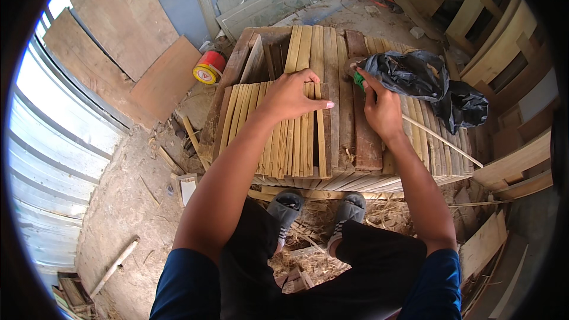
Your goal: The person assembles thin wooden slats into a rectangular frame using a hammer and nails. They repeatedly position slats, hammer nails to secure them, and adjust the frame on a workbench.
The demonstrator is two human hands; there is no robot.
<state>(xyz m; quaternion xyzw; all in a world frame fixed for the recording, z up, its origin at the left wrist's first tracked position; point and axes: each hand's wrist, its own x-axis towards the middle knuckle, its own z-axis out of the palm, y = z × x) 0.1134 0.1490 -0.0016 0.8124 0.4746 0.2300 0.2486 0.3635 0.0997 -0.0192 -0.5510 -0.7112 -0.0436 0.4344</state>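
My left hand (pixel 293 95) rests over a tight row of narrow wooden strips (pixel 278 142), its thumb and fingers spread apart near their far end. One strip (pixel 322 136) at the row's right edge stands slightly apart, with a dark gap beside it. To the right, my right hand (pixel 382 106) is closed on a small green object (pixel 359 79) with a round brownish end; its kind is unclear. That hand is above a dark reddish-brown board (pixel 365 136) and beside a crumpled black plastic bag (pixel 409 74). Beneath lies a broad stack of wooden slats (pixel 331 83).
A thin pale stick (pixel 441 139) slants across the right of the stack. Beyond its left side is a red and yellow bucket (pixel 208 67). Plywood sheets (pixel 115 24) lean at left, wooden frames (pixel 504 41) at right. Shavings (pixel 308 234) litter the floor by my sandalled feet.
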